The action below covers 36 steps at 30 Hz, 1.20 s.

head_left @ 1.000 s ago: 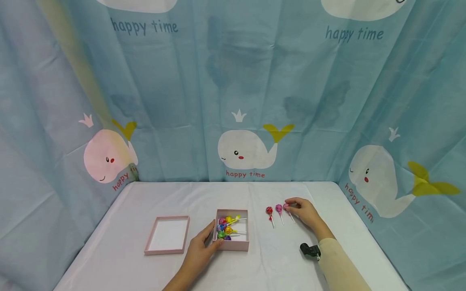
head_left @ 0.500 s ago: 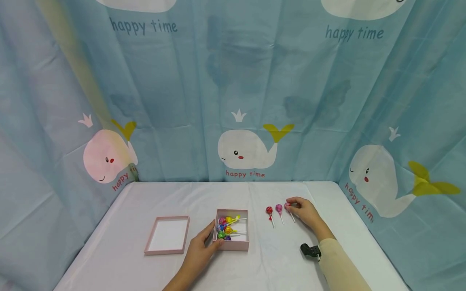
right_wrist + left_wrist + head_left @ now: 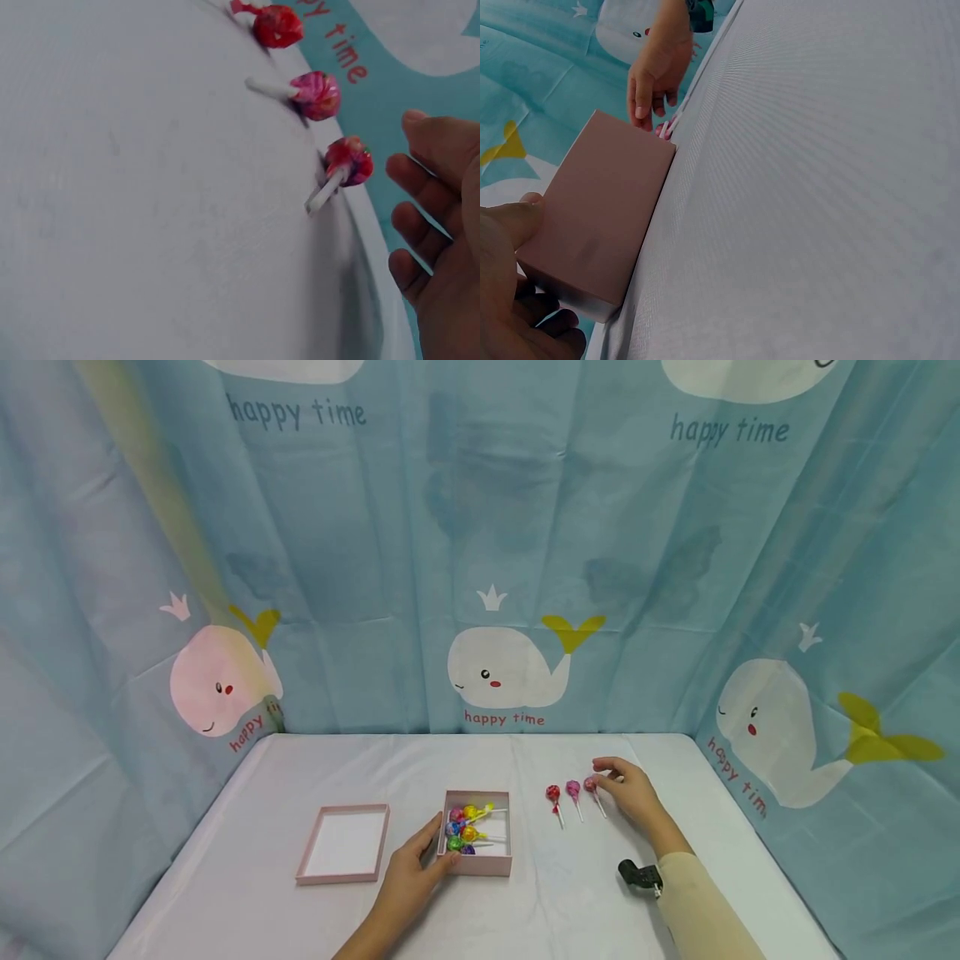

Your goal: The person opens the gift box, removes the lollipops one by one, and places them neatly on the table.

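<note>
My left hand grips the near left corner of an open pink box, thumb at the front rim and fingers along the left side. Inside the box, wrapped lollipops in several colours lie with sticks pointing right. To the right of the box, a red lollipop and two pink ones lie in a row on the white cloth, sticks toward me. My right hand hovers by the rightmost pink lollipop, its fingers loosely bent with a gap between them and the candy in the right wrist view.
A pink box lid lies inside up to the left of the box. Behind the white-covered table hangs a blue curtain with whale prints. A black device sits at my right wrist.
My right hand's fingers have let go of the rightmost pink lollipop and lifted slightly off it. My left hand and the box stay in place.
</note>
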### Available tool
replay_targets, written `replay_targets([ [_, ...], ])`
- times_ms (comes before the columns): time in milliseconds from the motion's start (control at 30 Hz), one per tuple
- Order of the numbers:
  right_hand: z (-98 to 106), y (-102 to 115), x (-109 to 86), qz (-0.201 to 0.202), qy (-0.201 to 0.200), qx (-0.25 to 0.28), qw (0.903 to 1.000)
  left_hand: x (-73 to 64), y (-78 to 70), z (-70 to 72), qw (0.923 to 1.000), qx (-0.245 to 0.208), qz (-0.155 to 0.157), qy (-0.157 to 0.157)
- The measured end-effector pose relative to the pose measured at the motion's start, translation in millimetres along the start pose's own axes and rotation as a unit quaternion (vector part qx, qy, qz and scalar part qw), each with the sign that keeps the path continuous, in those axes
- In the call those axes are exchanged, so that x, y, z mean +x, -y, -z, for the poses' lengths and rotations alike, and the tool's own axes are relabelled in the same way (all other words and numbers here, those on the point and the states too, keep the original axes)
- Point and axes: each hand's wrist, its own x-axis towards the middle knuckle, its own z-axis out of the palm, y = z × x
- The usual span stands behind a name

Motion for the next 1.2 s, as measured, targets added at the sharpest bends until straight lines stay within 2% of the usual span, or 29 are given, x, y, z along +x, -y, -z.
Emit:
replay_targets([
  [100,0,5,2.0,0.019,-0.012,-0.004,0.9997,0.1,-0.4,0.9,1.0000,-0.004,0.000,0.001],
  [233,-2,23,4.3,0.036,-0.010,0.000,0.9993,-0.4,-1.2,1.6,0.9999,-0.011,0.010,0.002],
  [333,-8,42,5.5,0.050,0.001,0.022,0.9985,-0.2,-0.5,1.4,0.9999,-0.010,0.012,-0.001],
  [533,-25,72,6.1,0.096,0.029,0.049,0.9937,0.4,0.3,0.1,1.0000,-0.005,-0.007,0.000],
  [867,-54,118,0.6,0.144,0.067,0.071,0.9848,0.1,-1.5,1.3,1.0000,-0.005,0.003,0.002],
  [1067,-74,140,-2.2,0.157,0.123,0.067,0.9776,0.6,0.2,0.9,0.9999,-0.009,-0.006,-0.003],
  [1200,-84,149,-5.2,0.168,0.176,0.069,0.9676,0.6,1.0,0.0,0.9999,-0.010,-0.009,-0.003],
])
